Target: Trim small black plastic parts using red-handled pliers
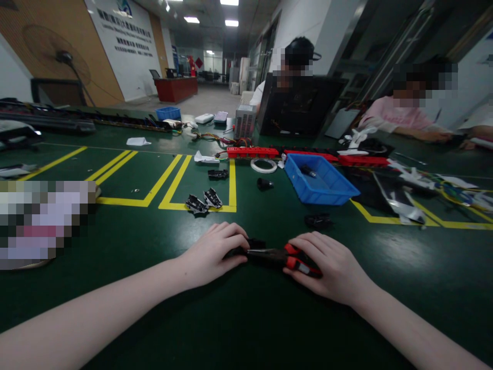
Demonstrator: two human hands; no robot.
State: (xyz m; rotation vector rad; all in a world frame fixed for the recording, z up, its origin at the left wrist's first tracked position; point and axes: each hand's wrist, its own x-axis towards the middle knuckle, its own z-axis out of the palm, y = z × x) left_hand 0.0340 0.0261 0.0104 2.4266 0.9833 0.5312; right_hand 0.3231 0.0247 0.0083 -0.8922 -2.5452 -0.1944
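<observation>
The pliers (283, 257) under the right hand's (331, 267) fingers have glossy red plastic grips and dark, matt metal jaws. Against the left hand's (213, 253) fingertips sits a small black part (254, 243), matt plastic. Beneath both, the table (246, 318) is smooth green, faintly shiny.

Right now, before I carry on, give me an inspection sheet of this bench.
Surface: green table with yellow lines.
Job's things: pliers with red handles; small black part at their tip.
Clutter: blue bin, tape roll, black parts, red strips.
Hands: left hand on the part; right hand on the pliers' handles.
Cables: wire bundle near the far edge.
Surroundings: two people seated opposite; fan far left.
</observation>
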